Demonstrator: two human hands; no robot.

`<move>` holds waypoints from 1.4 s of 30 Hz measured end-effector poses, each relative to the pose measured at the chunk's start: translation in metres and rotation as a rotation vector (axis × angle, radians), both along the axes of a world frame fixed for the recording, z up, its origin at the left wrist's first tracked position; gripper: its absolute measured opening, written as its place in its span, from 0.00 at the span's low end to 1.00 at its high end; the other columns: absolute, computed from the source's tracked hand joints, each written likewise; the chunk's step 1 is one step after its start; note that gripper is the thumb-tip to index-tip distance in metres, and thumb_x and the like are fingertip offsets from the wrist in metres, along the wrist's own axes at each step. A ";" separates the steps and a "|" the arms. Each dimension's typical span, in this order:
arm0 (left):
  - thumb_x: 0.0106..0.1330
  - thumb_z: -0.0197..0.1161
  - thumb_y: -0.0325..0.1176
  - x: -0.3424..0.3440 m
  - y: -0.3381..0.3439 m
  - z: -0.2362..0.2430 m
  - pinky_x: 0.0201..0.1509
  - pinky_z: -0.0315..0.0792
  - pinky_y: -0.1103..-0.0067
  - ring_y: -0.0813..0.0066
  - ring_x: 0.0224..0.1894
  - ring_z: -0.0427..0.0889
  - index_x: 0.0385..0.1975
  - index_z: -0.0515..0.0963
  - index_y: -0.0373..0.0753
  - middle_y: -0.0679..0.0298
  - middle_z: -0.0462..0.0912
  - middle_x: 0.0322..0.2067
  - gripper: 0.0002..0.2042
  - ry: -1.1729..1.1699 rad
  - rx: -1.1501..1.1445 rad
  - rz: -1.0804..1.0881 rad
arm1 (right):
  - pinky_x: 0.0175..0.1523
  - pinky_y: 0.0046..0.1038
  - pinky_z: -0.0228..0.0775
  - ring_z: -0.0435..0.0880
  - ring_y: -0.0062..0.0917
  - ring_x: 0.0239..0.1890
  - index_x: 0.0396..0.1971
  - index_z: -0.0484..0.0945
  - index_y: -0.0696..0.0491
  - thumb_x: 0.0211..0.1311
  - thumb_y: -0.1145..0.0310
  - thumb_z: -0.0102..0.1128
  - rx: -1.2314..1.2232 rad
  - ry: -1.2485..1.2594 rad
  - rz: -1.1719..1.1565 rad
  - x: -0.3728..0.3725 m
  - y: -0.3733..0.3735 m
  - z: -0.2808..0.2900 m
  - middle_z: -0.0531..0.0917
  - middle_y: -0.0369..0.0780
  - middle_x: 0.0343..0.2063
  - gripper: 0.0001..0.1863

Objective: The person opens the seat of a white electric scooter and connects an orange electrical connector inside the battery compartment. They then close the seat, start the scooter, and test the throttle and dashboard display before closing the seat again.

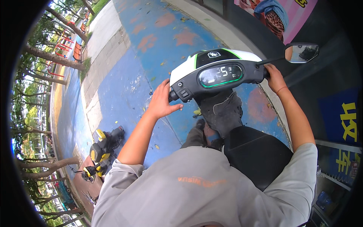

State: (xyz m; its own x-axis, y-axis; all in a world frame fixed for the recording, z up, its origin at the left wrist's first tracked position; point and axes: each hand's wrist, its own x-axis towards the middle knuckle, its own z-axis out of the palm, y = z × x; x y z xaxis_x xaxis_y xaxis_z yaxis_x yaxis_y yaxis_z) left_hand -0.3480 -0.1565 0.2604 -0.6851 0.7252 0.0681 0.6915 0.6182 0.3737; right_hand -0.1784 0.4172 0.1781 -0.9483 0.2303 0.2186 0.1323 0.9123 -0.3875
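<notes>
A white, black and green electric scooter stands in front of me, its round-ended dashboard display (221,76) lit up. My left hand (162,100) is on the left handlebar grip (173,95), fingers curled over its far side and the thumb stretched out below the switch block (184,94). On the other side my right hand (276,80) is wrapped round the right handlebar grip (266,73), most of which it hides. The black seat (257,151) is beside my body on the right. My feet are on the ground to the left of the scooter.
A mirror (301,53) sticks out past the right grip. Along the right runs a dark shopfront with posters and a shelf (332,162). A yellow and black scooter (101,151) stands at the left on blue painted pavement (124,94). Trees and orange benches (77,51) lie beyond.
</notes>
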 end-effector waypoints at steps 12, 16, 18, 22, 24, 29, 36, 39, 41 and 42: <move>0.51 0.86 0.47 0.002 -0.001 -0.014 0.82 0.66 0.53 0.35 0.79 0.67 0.79 0.64 0.35 0.39 0.65 0.79 0.55 0.032 -0.022 0.011 | 0.55 0.44 0.85 0.87 0.41 0.55 0.48 0.78 0.53 0.62 0.74 0.71 0.447 -0.036 0.063 0.002 -0.009 0.025 0.79 0.42 0.51 0.16; 0.50 0.88 0.46 0.004 0.004 -0.011 0.81 0.66 0.53 0.34 0.78 0.68 0.78 0.65 0.33 0.37 0.66 0.78 0.55 0.059 -0.027 0.020 | 0.51 0.42 0.88 0.86 0.38 0.54 0.49 0.78 0.51 0.66 0.72 0.63 0.504 0.023 0.031 0.006 -0.011 0.015 0.79 0.39 0.49 0.12; 0.50 0.88 0.47 0.005 0.005 -0.010 0.81 0.66 0.52 0.33 0.78 0.68 0.77 0.65 0.32 0.37 0.66 0.78 0.55 0.083 -0.042 0.028 | 0.49 0.40 0.89 0.86 0.37 0.54 0.49 0.78 0.50 0.66 0.72 0.63 0.532 0.074 0.019 0.006 -0.012 0.010 0.79 0.38 0.49 0.12; 0.48 0.89 0.51 0.009 0.005 -0.016 0.78 0.68 0.53 0.36 0.75 0.70 0.72 0.68 0.29 0.40 0.70 0.75 0.54 0.246 -0.066 0.003 | 0.49 0.38 0.88 0.86 0.37 0.53 0.48 0.78 0.50 0.65 0.72 0.64 0.547 0.109 -0.001 0.007 -0.013 0.005 0.79 0.39 0.48 0.12; 0.47 0.89 0.53 0.012 0.005 -0.018 0.75 0.69 0.53 0.39 0.73 0.72 0.69 0.70 0.28 0.42 0.72 0.72 0.53 0.355 -0.092 -0.004 | 0.50 0.37 0.85 0.85 0.37 0.52 0.47 0.77 0.50 0.64 0.71 0.65 0.547 0.136 -0.021 0.007 -0.015 0.004 0.79 0.40 0.46 0.13; 0.45 0.89 0.57 0.038 0.016 -0.020 0.65 0.72 0.54 0.44 0.63 0.78 0.63 0.75 0.30 0.47 0.79 0.61 0.50 0.474 -0.185 0.088 | 0.51 0.40 0.85 0.85 0.39 0.53 0.48 0.77 0.50 0.63 0.70 0.68 0.517 0.145 -0.033 0.003 -0.009 0.002 0.80 0.40 0.48 0.14; 0.47 0.87 0.60 0.041 0.034 -0.031 0.59 0.69 0.56 0.51 0.53 0.82 0.56 0.78 0.34 0.56 0.83 0.48 0.43 0.354 -0.164 0.316 | 0.58 0.47 0.83 0.86 0.43 0.57 0.49 0.84 0.48 0.63 0.69 0.68 0.410 -0.108 -0.081 -0.018 -0.007 0.022 0.83 0.43 0.49 0.14; 0.47 0.86 0.60 0.045 0.043 -0.028 0.59 0.69 0.57 0.51 0.53 0.82 0.50 0.79 0.36 0.57 0.83 0.47 0.40 0.372 -0.172 0.378 | 0.61 0.48 0.81 0.86 0.44 0.57 0.48 0.86 0.48 0.60 0.66 0.70 0.416 -0.167 -0.102 -0.019 -0.010 0.025 0.84 0.44 0.51 0.15; 0.47 0.85 0.60 0.049 0.045 -0.030 0.60 0.68 0.58 0.51 0.53 0.81 0.48 0.79 0.36 0.57 0.82 0.46 0.38 0.378 -0.156 0.399 | 0.62 0.48 0.80 0.86 0.45 0.58 0.46 0.88 0.49 0.59 0.65 0.70 0.384 -0.206 -0.079 -0.022 -0.008 0.024 0.88 0.45 0.51 0.14; 0.47 0.85 0.60 0.050 0.045 -0.029 0.61 0.67 0.58 0.51 0.53 0.81 0.48 0.79 0.36 0.57 0.82 0.46 0.38 0.372 -0.166 0.405 | 0.62 0.48 0.81 0.87 0.45 0.58 0.44 0.88 0.49 0.59 0.65 0.69 0.359 -0.216 -0.058 -0.021 -0.007 0.024 0.89 0.45 0.49 0.13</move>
